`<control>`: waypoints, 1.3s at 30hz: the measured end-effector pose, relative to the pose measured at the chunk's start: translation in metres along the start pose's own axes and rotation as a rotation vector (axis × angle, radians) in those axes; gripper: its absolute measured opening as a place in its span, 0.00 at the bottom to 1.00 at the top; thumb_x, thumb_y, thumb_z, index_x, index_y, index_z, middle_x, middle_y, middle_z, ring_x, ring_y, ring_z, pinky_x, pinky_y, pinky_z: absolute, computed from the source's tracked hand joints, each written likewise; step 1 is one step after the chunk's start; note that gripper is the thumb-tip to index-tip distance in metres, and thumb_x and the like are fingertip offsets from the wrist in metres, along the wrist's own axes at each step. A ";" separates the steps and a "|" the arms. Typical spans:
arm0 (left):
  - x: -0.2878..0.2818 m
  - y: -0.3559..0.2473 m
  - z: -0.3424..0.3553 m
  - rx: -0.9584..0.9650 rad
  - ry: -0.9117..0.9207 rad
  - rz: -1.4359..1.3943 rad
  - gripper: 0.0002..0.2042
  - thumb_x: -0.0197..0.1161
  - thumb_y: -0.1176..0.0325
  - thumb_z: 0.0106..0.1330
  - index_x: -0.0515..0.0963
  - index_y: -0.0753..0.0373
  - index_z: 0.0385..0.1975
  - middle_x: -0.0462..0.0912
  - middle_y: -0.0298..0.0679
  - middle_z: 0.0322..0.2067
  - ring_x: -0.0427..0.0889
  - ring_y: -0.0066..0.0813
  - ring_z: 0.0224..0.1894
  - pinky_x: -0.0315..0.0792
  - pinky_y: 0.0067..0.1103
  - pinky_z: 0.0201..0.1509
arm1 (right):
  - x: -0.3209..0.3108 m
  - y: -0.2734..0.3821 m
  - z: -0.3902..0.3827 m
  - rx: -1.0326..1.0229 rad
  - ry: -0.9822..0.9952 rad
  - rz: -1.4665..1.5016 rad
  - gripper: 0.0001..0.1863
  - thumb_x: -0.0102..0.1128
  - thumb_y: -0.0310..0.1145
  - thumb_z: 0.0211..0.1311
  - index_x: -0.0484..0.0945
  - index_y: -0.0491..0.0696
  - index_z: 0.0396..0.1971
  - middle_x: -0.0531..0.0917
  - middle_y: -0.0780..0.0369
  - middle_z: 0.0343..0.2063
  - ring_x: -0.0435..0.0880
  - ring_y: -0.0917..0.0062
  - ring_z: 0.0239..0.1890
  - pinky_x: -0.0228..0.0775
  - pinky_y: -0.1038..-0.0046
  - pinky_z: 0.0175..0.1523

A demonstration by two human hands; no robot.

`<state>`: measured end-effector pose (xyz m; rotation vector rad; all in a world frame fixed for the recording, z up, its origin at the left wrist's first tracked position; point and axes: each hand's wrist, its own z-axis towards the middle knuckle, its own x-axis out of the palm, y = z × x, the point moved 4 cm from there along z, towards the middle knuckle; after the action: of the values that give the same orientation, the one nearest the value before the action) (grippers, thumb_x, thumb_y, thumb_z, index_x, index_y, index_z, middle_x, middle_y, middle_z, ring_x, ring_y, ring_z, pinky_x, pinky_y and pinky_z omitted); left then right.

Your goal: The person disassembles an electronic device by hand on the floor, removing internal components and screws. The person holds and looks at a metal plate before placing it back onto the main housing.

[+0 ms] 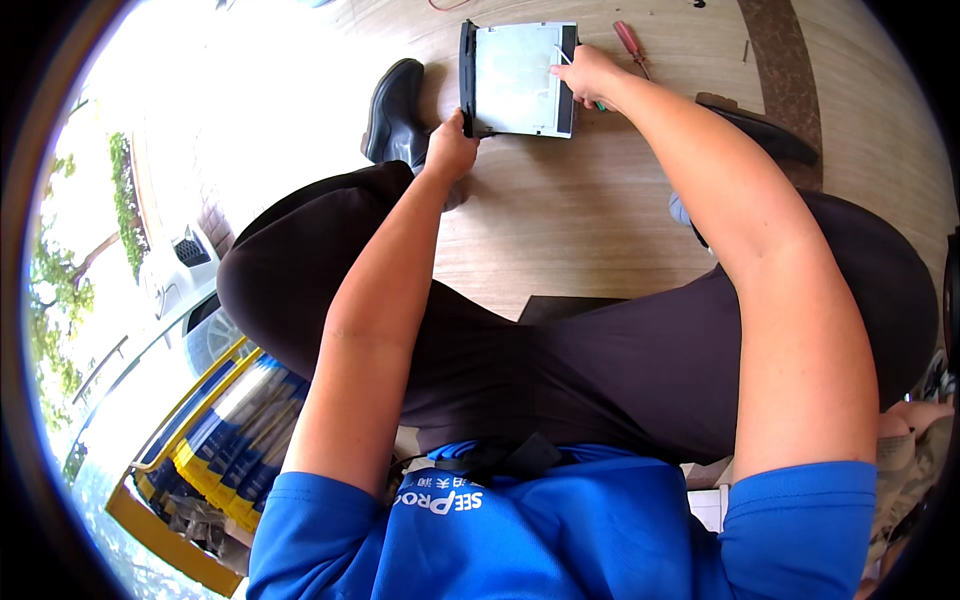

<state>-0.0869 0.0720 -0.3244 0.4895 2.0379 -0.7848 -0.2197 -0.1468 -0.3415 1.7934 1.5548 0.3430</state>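
A flat, silver metal-cased box (515, 85) with a black front panel (467, 75) lies on the floor between my feet; it looks like a car stereo unit. My left hand (454, 150) is closed on the box's near left corner, by the black panel. At the box's right edge, my right hand (590, 78) is closed around a slim tool with a pale shaft and a green end (600, 106). The shaft points over the top of the casing. My fingers hide most of this tool, so its exact kind does not show.
A red-handled screwdriver (628, 38) rests on the floor right of the box. My black shoes (396, 110) flank the work. A yellow rack (205, 405) with blue and yellow packets stands at left. Patterned cloth (915, 455) shows at the right edge.
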 end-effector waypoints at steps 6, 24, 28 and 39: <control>-0.002 0.010 0.000 0.007 -0.044 0.007 0.14 0.63 0.69 0.56 0.74 0.68 0.41 0.82 0.57 0.34 0.81 0.56 0.42 0.74 0.38 0.44 | 0.002 0.005 -0.003 -0.032 -0.020 0.019 0.19 0.58 0.41 0.66 0.71 0.37 0.37 0.73 0.60 0.14 0.66 0.78 0.10 0.59 0.71 0.15; -0.004 0.004 0.001 0.031 0.044 -0.034 0.18 0.67 0.71 0.54 0.76 0.66 0.46 0.83 0.55 0.36 0.82 0.53 0.42 0.75 0.36 0.46 | -0.009 -0.003 -0.002 -0.103 0.104 0.222 0.22 0.58 0.44 0.66 0.71 0.36 0.44 0.73 0.61 0.20 0.71 0.77 0.19 0.65 0.72 0.21; -0.004 0.009 0.000 0.040 0.048 -0.074 0.18 0.67 0.71 0.54 0.76 0.66 0.45 0.83 0.54 0.36 0.82 0.52 0.42 0.75 0.35 0.46 | -0.007 -0.005 -0.001 -0.112 0.070 0.315 0.23 0.58 0.44 0.66 0.70 0.37 0.45 0.74 0.60 0.20 0.71 0.76 0.18 0.65 0.71 0.21; -0.004 0.011 0.002 0.035 0.051 -0.033 0.16 0.67 0.69 0.54 0.76 0.67 0.41 0.83 0.53 0.36 0.82 0.50 0.42 0.74 0.35 0.45 | -0.006 -0.007 0.002 -0.094 0.085 0.255 0.24 0.58 0.44 0.66 0.70 0.36 0.47 0.74 0.59 0.21 0.70 0.76 0.19 0.65 0.71 0.21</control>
<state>-0.0768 0.0778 -0.3256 0.5010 2.0870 -0.8371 -0.2255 -0.1532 -0.3461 1.9272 1.3431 0.6107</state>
